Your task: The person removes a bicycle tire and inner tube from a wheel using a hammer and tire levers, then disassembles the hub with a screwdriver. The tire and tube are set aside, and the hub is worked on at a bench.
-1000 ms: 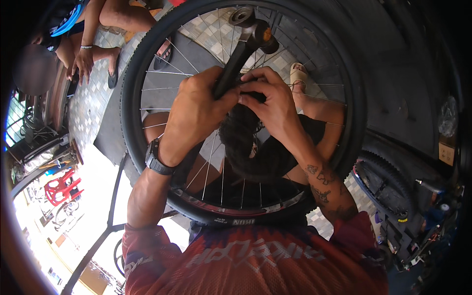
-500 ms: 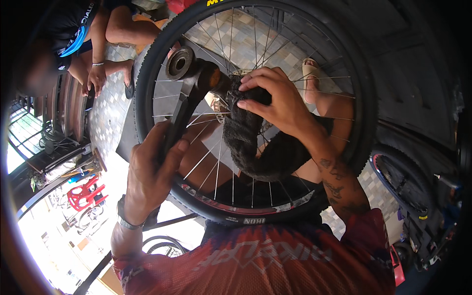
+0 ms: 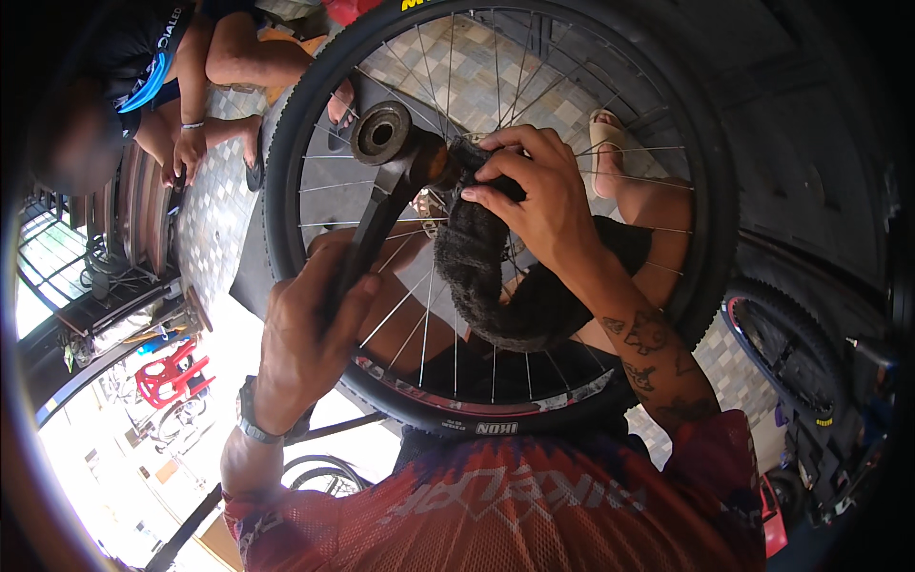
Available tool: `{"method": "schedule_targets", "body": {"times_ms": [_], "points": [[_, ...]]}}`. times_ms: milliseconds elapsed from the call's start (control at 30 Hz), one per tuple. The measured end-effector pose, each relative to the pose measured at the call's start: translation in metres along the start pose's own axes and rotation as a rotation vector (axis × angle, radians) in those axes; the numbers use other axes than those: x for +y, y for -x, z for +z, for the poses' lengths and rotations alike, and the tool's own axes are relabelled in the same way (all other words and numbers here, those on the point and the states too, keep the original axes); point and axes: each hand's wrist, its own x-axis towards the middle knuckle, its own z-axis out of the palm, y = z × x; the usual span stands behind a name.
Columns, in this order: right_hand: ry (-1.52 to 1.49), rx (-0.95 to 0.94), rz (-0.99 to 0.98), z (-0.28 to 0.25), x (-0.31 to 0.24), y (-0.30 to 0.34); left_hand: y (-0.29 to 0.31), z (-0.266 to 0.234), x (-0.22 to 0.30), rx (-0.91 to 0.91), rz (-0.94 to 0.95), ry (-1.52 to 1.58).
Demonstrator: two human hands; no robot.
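A spoked bicycle wheel with a black tyre (image 3: 315,86) stands upright against my lap. My left hand (image 3: 305,338) grips the handle of a long black tool (image 3: 381,205) whose round head sits near the hub. My right hand (image 3: 534,195) presses a dark, dirty rag (image 3: 472,276) against the hub, where the tool's head meets it. The rag hangs down in a loop over the spokes. A watch is on my left wrist.
Another person (image 3: 162,76) sits at the upper left with hands near a stack of wheels. A sandalled foot (image 3: 605,133) shows behind the spokes. More tyres and bike parts (image 3: 791,353) lie at the right. A red stool (image 3: 172,377) stands at the left.
My left hand has slid down the tool's handle, away from the hub. The tool has swung from pointing up and right to leaning left. My right hand stays at the hub on the rag.
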Motion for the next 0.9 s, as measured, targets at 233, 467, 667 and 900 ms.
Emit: {"method": "schedule_targets", "body": {"times_ms": [233,467,667,900], "points": [[-0.083,0.018,0.014,0.006,0.002,0.000,-0.004,-0.030,0.038,-0.026,-0.106,0.017],[-0.103,0.022,0.049,0.010,0.006,0.003,-0.015,-0.003,0.032,0.108,0.222,-0.296],[-0.119,0.009,0.078,0.008,0.004,0.000,-0.003,-0.020,0.031,0.196,-0.261,0.189],[-0.108,0.023,0.060,0.012,0.007,0.001,0.008,-0.028,0.037,0.065,-0.113,0.040]]}}
